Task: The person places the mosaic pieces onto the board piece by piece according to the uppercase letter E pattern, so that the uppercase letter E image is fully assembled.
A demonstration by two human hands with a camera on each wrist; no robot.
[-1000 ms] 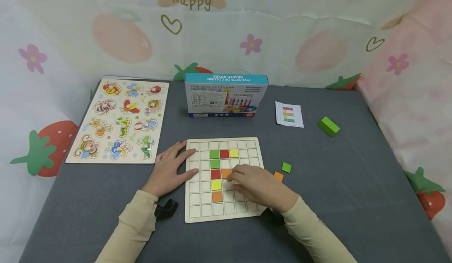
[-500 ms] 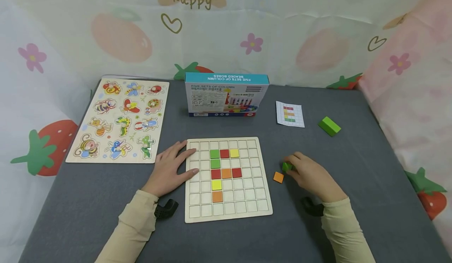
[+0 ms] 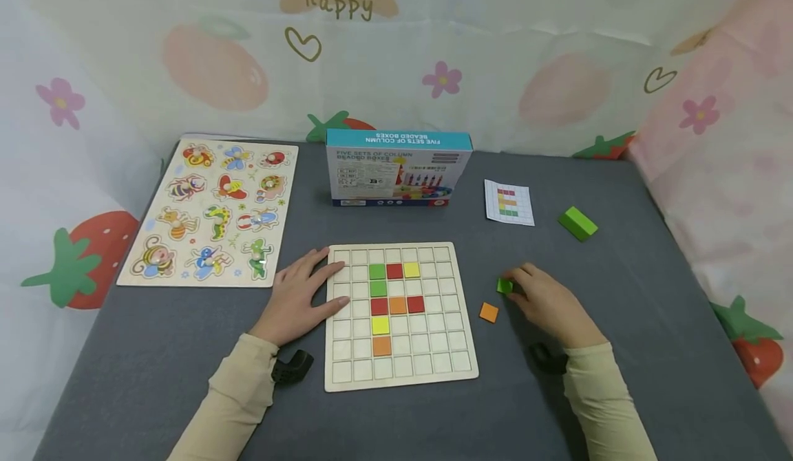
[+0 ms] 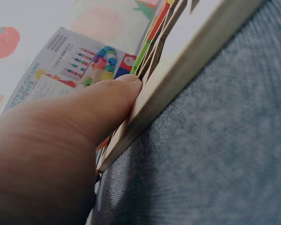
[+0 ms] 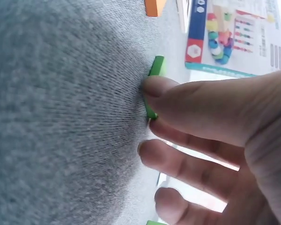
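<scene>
A pale wooden grid board (image 3: 434, 363) lies mid-table with coloured square tiles in some cells: green, red, yellow and orange. Along its left edge rests my left hand (image 3: 299, 304), fingers spread; the left wrist view shows the thumb (image 4: 114, 96) pressing on the board's rim. To the right of the board, my right hand (image 3: 554, 307) pinches a green tile (image 3: 504, 285) between thumb and fingers. The right wrist view shows that green tile (image 5: 158, 65) near the cloth, with the thumb covering its middle. A loose orange tile (image 3: 489, 312) lies between board and right hand.
A pattern card (image 3: 523, 206) and a green block (image 3: 578, 223) lie at the back right. Behind the board stands a blue-topped toy box (image 3: 396, 166). An insect picture board (image 3: 204, 196) is at the left. Printed curtains border the table.
My right hand has moved right from the board to the green tile and now pinches it, tilted. A red tile beside the orange one on the board is uncovered. My left hand stays.
</scene>
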